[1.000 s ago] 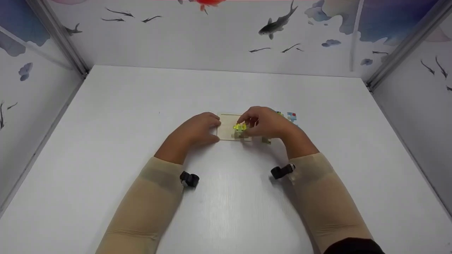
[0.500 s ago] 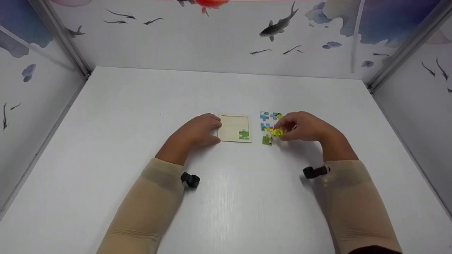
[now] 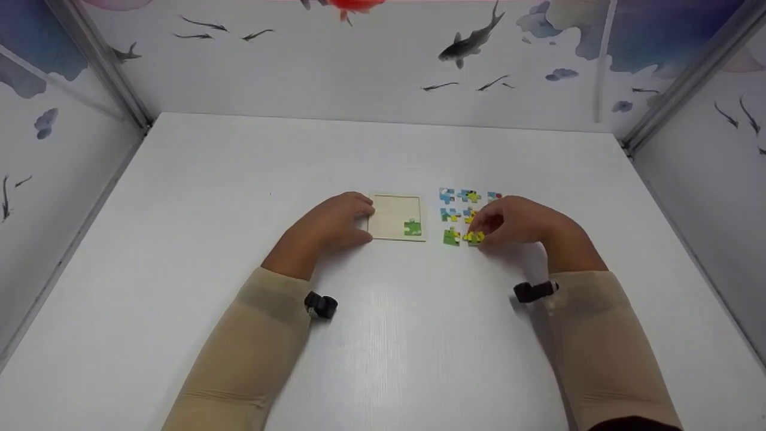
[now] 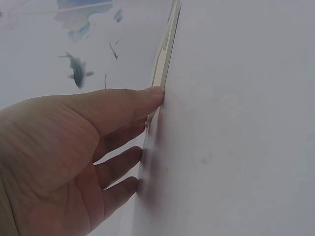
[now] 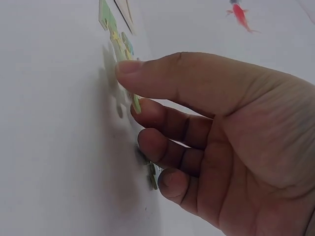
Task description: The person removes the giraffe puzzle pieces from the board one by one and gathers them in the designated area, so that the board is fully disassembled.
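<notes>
My left hand (image 3: pixel 336 220) holds the left side of a shallow wooden puzzle tray (image 3: pixel 388 211), its thumb at the near corner and its fingertips along the edge. One green jigsaw piece (image 3: pixel 413 227) lies inside, in the near right corner. To the right of the tray, my right hand (image 3: pixel 520 220) pinches a yellow and green jigsaw piece (image 3: pixel 474 237) low over the table, between thumb and index finger. In the right wrist view, the pinched piece (image 5: pixel 137 104) shows as a thin edge at the index fingertip.
Several loose jigsaw pieces lie in rows right of the tray, including a green one (image 3: pixel 452 237), a blue and white one (image 3: pixel 446 195) and a blue and yellow one (image 3: pixel 470 196). Others are partly hidden behind the right hand. White walls with painted fish (image 3: pixel 470 42) surround the white tabletop (image 3: pixel 383 335).
My right hand has moved right from over the tray to the loose pieces, carrying the yellow and green piece, then lowered it toward the near row. The left hand stays at the tray.
</notes>
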Available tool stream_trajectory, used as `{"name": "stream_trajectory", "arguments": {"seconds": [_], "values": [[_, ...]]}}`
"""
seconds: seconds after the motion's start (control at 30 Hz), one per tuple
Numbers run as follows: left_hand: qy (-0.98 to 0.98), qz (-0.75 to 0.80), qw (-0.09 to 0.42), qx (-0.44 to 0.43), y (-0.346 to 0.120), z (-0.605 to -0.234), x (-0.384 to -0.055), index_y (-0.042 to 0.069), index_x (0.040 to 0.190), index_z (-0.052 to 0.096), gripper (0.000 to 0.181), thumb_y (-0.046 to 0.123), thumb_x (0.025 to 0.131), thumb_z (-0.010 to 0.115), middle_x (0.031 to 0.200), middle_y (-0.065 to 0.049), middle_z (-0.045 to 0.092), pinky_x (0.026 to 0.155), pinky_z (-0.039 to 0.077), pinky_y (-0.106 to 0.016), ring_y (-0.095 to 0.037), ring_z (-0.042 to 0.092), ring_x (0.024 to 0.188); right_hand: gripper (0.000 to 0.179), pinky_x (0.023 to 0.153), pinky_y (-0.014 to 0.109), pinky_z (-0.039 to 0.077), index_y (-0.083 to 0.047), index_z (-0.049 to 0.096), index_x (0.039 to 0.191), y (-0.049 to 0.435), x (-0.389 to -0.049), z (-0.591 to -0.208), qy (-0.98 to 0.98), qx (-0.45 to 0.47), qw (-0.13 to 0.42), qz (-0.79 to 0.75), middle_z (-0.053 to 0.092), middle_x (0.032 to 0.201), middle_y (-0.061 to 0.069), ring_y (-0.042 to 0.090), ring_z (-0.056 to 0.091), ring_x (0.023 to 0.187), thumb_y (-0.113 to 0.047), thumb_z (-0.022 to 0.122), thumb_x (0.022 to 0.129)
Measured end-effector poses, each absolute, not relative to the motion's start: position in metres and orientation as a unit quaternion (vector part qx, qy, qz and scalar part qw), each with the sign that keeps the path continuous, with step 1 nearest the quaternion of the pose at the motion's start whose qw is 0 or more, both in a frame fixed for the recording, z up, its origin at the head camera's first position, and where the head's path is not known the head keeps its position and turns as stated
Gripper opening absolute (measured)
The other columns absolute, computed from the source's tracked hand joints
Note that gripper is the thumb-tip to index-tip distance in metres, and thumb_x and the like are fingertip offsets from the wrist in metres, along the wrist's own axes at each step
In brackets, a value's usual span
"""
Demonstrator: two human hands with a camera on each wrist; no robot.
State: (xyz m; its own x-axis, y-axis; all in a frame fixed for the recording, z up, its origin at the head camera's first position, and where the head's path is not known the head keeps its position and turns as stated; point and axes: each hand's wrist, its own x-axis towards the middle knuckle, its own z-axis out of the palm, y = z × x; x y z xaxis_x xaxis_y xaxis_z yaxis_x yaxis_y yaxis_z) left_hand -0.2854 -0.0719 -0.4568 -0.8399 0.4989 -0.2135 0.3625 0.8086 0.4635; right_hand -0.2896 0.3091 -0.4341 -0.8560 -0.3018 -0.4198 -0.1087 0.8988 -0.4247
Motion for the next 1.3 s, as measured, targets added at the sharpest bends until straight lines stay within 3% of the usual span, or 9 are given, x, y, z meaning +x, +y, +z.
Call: {"name": "stream_trajectory", "arguments": {"seconds": [0.43, 0.6, 0.83, 1.13, 1.3], "values": [[0.937, 0.207, 0.168, 0.225, -0.071, -0.454, -0.284, 0.01, 0.155, 0.057, 0.059, 0.025, 0.1, 0.073, 0.168, -0.004, 0.047, 0.135, 0.028, -0.042, -0.025, 0.035, 0.162, 0.03, 0.085, 0.035, 0.052, -0.033, 0.081, 0.113, 0.303, -0.288, -0.426, 0.948, -0.093, 0.224, -0.206, 0.068, 0.114, 0.004, 0.026, 0.059, 0.108, -0.024, 0.089, 0.085], [0.939, 0.205, 0.165, 0.22, -0.072, -0.452, -0.282, 0.009, 0.154, 0.058, 0.059, 0.025, 0.1, 0.073, 0.167, -0.004, 0.048, 0.135, 0.028, -0.042, -0.025, 0.036, 0.162, 0.036, 0.083, 0.035, 0.056, -0.032, 0.079, 0.123, 0.279, -0.292, -0.419, 0.943, -0.11, 0.207, -0.236, 0.07, 0.118, 0.003, 0.026, 0.062, 0.11, -0.025, 0.087, 0.089], [0.938, 0.209, 0.175, 0.212, -0.07, -0.452, -0.282, 0.01, 0.155, 0.057, 0.059, 0.025, 0.1, 0.073, 0.167, -0.004, 0.047, 0.135, 0.029, -0.042, -0.025, 0.037, 0.161, 0.045, 0.094, 0.042, 0.058, -0.029, 0.074, 0.134, 0.236, -0.297, -0.413, 0.936, -0.143, 0.213, -0.241, 0.072, 0.121, -0.002, 0.022, 0.065, 0.114, -0.024, 0.085, 0.091], [0.938, 0.209, 0.178, 0.213, -0.07, -0.453, -0.284, 0.011, 0.154, 0.058, 0.059, 0.027, 0.1, 0.074, 0.168, -0.004, 0.047, 0.135, 0.029, -0.044, -0.026, 0.036, 0.162, 0.038, 0.101, 0.046, 0.057, -0.025, 0.076, 0.13, 0.206, -0.302, -0.423, 0.921, -0.196, 0.218, -0.257, 0.073, 0.123, -0.003, 0.02, 0.067, 0.117, -0.017, 0.081, 0.093], [0.937, 0.21, 0.176, 0.219, -0.07, -0.453, -0.284, 0.01, 0.154, 0.058, 0.059, 0.028, 0.1, 0.074, 0.167, -0.004, 0.048, 0.134, 0.03, -0.043, -0.025, 0.037, 0.161, 0.036, 0.102, 0.045, 0.059, -0.025, 0.076, 0.129, 0.206, -0.301, -0.434, 0.919, -0.181, 0.222, -0.271, 0.072, 0.125, -0.001, 0.022, 0.066, 0.12, -0.014, 0.077, 0.095]]}}
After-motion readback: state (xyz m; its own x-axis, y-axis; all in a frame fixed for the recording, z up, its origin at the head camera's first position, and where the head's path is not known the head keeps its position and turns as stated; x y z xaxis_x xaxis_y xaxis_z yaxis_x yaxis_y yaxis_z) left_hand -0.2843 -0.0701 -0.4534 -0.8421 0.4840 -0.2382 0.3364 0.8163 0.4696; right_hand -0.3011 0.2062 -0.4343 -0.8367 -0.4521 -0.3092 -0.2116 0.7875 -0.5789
